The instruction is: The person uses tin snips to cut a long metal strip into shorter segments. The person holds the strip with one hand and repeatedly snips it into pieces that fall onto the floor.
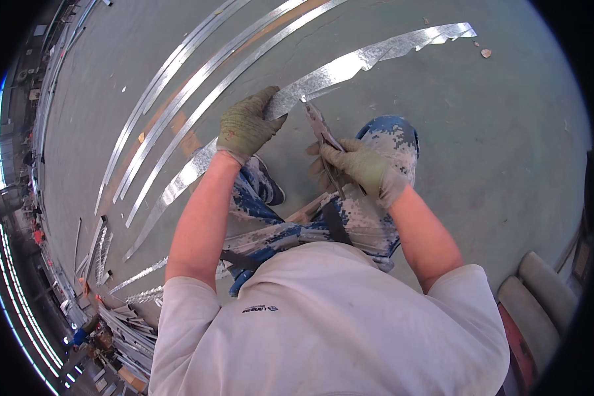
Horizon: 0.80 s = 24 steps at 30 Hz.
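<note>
A long strip of shiny galvanized sheet metal (336, 71) runs from lower left to upper right in front of me. Its far right stretch has a row of jagged notches along the near edge. My left hand (249, 125), in a dirty olive work glove, is closed around the strip near its middle, fingers over the top. My right hand (360, 165), gloved alike, grips the handles of a pair of tin snips (317, 123). The snips' jaws point up at the strip's near edge, just right of my left hand. Whether they touch the metal I cannot tell.
Several more long metal strips (201, 78) lie side by side on the grey-green floor (495, 145) beyond my left hand. Twisted metal scraps (103, 256) and a heap of metal pieces (127, 333) lie at left. Padded seat cushions (528, 310) stand at lower right.
</note>
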Each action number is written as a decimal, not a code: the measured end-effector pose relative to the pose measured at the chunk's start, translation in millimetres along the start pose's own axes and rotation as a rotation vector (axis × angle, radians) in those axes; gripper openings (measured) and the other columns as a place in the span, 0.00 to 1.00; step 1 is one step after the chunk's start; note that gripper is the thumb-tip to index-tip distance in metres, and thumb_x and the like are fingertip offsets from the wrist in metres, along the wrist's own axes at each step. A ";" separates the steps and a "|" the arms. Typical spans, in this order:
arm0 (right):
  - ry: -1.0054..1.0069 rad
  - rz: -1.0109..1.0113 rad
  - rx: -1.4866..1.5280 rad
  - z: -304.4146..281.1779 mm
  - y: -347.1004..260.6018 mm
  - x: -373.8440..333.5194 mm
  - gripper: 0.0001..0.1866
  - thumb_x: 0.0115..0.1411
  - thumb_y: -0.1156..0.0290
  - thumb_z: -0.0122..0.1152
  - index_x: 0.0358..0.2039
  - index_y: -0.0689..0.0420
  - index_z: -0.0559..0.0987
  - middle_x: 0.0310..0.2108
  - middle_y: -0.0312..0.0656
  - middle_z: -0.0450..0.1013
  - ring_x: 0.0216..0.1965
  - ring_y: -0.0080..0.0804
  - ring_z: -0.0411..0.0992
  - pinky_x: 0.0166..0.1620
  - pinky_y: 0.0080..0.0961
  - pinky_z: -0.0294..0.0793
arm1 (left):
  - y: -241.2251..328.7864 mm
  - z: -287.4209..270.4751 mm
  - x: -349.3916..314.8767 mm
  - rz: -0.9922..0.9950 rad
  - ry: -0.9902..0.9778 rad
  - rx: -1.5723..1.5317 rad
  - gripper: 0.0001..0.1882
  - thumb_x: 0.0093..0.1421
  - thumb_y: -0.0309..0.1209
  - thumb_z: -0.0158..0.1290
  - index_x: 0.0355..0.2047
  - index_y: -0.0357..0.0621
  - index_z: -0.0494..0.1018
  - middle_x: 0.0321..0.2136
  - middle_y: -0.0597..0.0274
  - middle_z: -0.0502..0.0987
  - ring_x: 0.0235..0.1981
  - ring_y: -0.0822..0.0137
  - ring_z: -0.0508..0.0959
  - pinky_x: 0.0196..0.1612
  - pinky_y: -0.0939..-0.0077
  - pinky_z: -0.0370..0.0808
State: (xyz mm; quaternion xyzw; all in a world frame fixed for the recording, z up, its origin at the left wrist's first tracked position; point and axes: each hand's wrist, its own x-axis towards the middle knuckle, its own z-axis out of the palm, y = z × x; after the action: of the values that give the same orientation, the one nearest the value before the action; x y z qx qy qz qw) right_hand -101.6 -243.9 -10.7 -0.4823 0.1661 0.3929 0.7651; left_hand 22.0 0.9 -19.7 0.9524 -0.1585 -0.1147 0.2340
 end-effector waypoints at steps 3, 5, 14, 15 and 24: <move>0.129 -0.030 -0.173 -6.4 7.5 11.7 0.23 0.77 0.54 0.57 0.61 0.59 0.77 0.41 0.40 0.82 0.34 0.27 0.80 0.39 0.28 0.82 | -1.9 2.6 1.7 -0.024 -0.031 -0.047 0.33 0.57 0.43 0.66 0.64 0.54 0.77 0.48 0.52 0.85 0.51 0.52 0.84 0.54 0.60 0.80; 0.175 -0.059 -0.262 -12.4 16.8 22.8 0.26 0.76 0.49 0.58 0.58 0.60 0.78 0.40 0.40 0.83 0.32 0.29 0.80 0.36 0.30 0.82 | 0.6 0.7 1.3 -0.034 -0.042 -0.056 0.33 0.58 0.44 0.66 0.64 0.55 0.76 0.48 0.52 0.85 0.52 0.52 0.84 0.55 0.59 0.79; 0.232 -0.156 -0.296 -9.2 25.5 22.6 0.26 0.75 0.47 0.57 0.57 0.57 0.78 0.42 0.38 0.81 0.34 0.24 0.78 0.34 0.27 0.78 | 4.3 -4.3 -2.3 0.024 -0.004 -0.040 0.32 0.60 0.39 0.66 0.65 0.48 0.75 0.42 0.53 0.86 0.34 0.63 0.84 0.41 0.67 0.81; 0.254 -0.152 -0.315 -7.1 23.8 23.0 0.26 0.75 0.47 0.57 0.57 0.58 0.78 0.41 0.38 0.81 0.33 0.24 0.77 0.33 0.27 0.77 | 2.5 -3.3 -2.3 0.055 0.015 -0.045 0.32 0.61 0.35 0.66 0.65 0.44 0.75 0.39 0.54 0.86 0.25 0.69 0.84 0.34 0.71 0.81; 0.332 -0.117 -0.388 -0.2 14.7 21.9 0.25 0.73 0.50 0.61 0.59 0.58 0.77 0.36 0.36 0.79 0.28 0.23 0.74 0.30 0.25 0.74 | 5.6 -3.9 -3.4 0.070 0.040 0.027 0.31 0.59 0.38 0.67 0.63 0.47 0.77 0.37 0.55 0.87 0.29 0.66 0.86 0.37 0.68 0.82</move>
State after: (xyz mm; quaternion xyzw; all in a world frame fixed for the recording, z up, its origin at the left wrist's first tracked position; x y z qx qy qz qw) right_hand -98.9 -231.2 -33.5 -0.6867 0.1827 0.2881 0.6419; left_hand 18.6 -1.0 -13.2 0.9514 -0.1884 -0.0855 0.2282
